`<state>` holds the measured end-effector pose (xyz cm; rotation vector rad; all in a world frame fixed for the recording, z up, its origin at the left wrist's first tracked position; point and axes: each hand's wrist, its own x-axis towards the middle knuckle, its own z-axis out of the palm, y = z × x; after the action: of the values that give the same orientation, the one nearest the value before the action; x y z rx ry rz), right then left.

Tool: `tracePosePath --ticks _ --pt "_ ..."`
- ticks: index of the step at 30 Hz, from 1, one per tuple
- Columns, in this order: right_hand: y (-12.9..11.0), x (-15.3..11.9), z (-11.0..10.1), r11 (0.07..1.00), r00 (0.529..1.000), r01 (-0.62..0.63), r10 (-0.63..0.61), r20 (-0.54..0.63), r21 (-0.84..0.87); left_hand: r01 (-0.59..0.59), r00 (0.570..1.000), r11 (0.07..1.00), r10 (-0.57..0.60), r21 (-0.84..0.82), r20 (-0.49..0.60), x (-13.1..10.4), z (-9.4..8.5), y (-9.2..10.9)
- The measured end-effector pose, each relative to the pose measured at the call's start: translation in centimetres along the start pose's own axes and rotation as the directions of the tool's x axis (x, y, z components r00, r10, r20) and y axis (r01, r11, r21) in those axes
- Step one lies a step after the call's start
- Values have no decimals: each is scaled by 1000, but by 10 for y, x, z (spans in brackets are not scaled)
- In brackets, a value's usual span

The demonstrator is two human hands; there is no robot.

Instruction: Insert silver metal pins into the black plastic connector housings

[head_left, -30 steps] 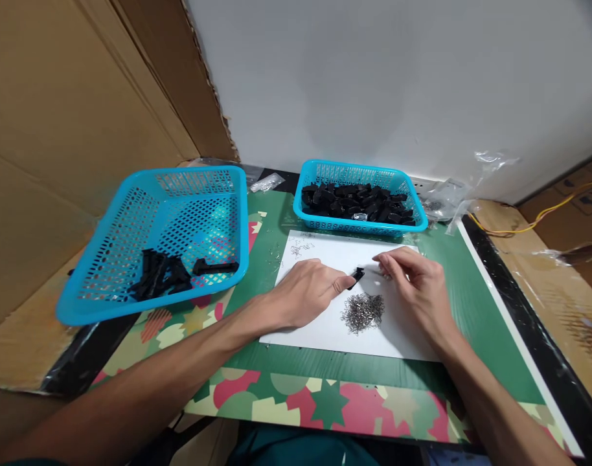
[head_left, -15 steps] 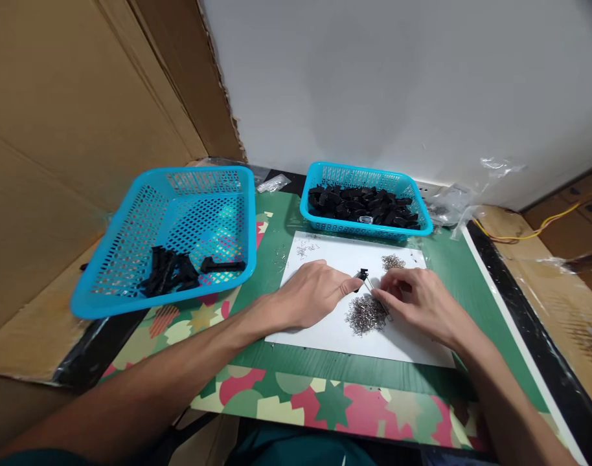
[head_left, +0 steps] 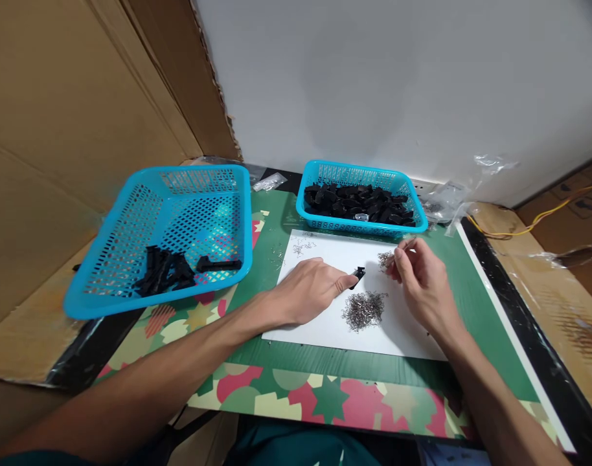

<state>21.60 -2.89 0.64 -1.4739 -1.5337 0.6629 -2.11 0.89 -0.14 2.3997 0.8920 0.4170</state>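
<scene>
My left hand (head_left: 308, 291) is closed on a small black plastic part (head_left: 359, 277), its thumb pressing the near end over the white sheet (head_left: 296, 333). Just in front of that part lies a heap of small bent metal wire pieces (head_left: 361, 310). My right hand (head_left: 422, 275) is at the sheet's right side, thumb and fingers bent together beside a smaller pile of brownish metal pieces (head_left: 385, 259). Whatever sits between those fingertips is too small or hidden to make out.
A large blue basket (head_left: 247, 223) at left holds several long black parts (head_left: 164, 272). Behind the sheet, a smaller blue basket (head_left: 364, 228) is full of black pieces (head_left: 359, 200). Loose wire pieces (head_left: 303, 246) lie at the sheet's far left corner. Plastic bags (head_left: 444, 197) lie at the back right.
My right hand has moved away from the black part, up and right to the smaller pile. The thin silver thing between it and the part no longer shows there. My left hand keeps its hold.
</scene>
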Motion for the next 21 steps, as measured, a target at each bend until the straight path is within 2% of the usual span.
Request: tracePosePath --ticks 7,17,21 --pt "-2 -4 17 992 997 -58 53 48 109 -40 999 999 40 5 -9 1 -4 4" --pt "-6 -1 16 1000 997 -3 1 77 27 -21 999 998 19 64 28 2 -4 5" --pt "-4 -1 20 1000 999 19 -19 46 -5 -18 1000 997 17 75 18 1 -1 0"
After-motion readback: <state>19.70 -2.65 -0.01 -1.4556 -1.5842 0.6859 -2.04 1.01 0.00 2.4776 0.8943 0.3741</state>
